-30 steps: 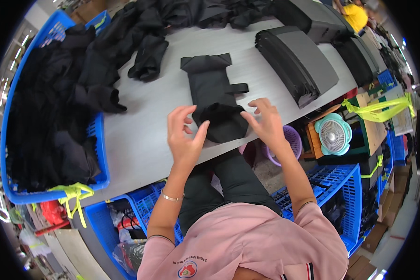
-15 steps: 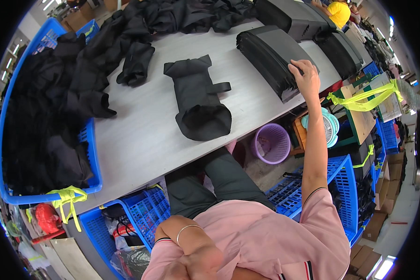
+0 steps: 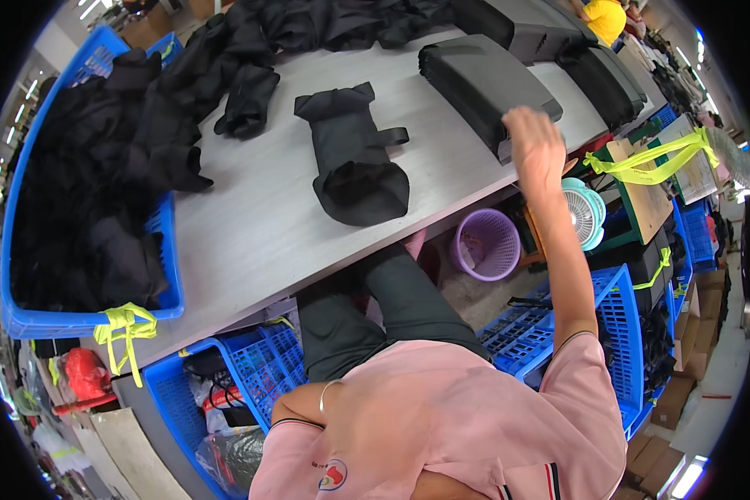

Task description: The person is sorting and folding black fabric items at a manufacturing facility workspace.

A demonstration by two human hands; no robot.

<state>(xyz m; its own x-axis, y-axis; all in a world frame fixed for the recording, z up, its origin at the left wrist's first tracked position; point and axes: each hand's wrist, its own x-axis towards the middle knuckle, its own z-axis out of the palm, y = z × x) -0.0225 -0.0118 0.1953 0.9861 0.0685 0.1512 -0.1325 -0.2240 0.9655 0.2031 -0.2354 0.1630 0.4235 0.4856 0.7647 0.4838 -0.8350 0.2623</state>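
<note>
My right hand (image 3: 535, 146) is at the near right corner of a stack of flat black panels (image 3: 483, 83) on the table. Its fingers are bent but smeared by motion, so a grip on a panel cannot be made out. My left hand (image 3: 375, 412) is a blur in front of my pink shirt, its fingers indistinct. Straight ahead lies a black fabric sleeve-like piece (image 3: 346, 142), its wide rounded end toward me and a small loop tab on its right side. Beyond it to the left sits a smaller folded black fabric piece (image 3: 248, 100).
A blue crate (image 3: 175, 283) heaped with black fabric stands at the table's left. More black fabric (image 3: 333, 25) lines the far edge; further black stacks (image 3: 604, 87) sit back right. Below are a purple basket (image 3: 486, 243), a turquoise fan (image 3: 585, 214) and blue baskets (image 3: 617, 333).
My left hand has shifted across my chest and blurred. My right hand stays by the stack's corner, now smeared. The stack's spread edges look less exposed, and the whole view has shifted slightly.
</note>
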